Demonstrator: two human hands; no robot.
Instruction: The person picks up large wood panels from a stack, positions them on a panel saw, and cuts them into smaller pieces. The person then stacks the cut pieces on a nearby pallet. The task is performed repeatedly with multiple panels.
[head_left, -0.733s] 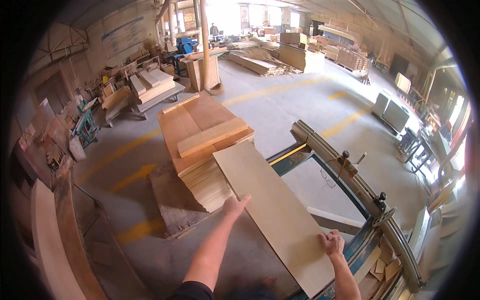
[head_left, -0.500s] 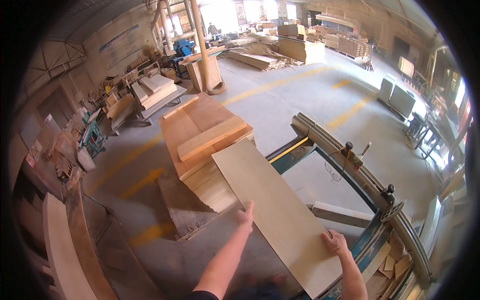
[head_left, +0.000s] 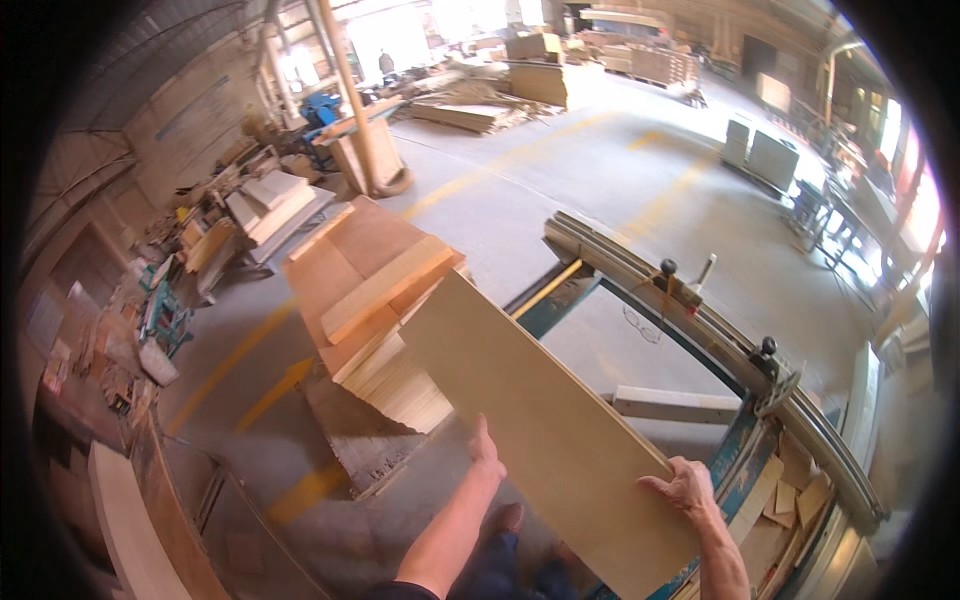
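Note:
A long pale plywood panel [head_left: 540,430] slopes across the middle, its far end beside a stack of boards [head_left: 395,385] topped by brown sheets and a timber plank [head_left: 385,290]. My left hand [head_left: 485,450] holds the panel's left edge, thumb up, other fingers largely hidden. My right hand [head_left: 680,485] grips the opposite edge near the close end, thumb on the face. Under and right of the panel is a machine's teal frame [head_left: 742,425] with a long metal fence [head_left: 620,260] and black knobs [head_left: 768,346].
Curved planks [head_left: 130,510] stand at lower left. Board piles [head_left: 265,210] lie on carts behind. A post [head_left: 355,120], larger stacks [head_left: 535,85] and grey units [head_left: 760,160] are farther off. Offcuts [head_left: 785,500] fill the lower right. Yellow lines [head_left: 270,330] mark the floor; my shoe [head_left: 510,520] shows below.
The panel has tilted, its right edge raised by my right hand, and its far end has shifted left. My view has swung, shifting the surroundings leftward; more of my legs shows.

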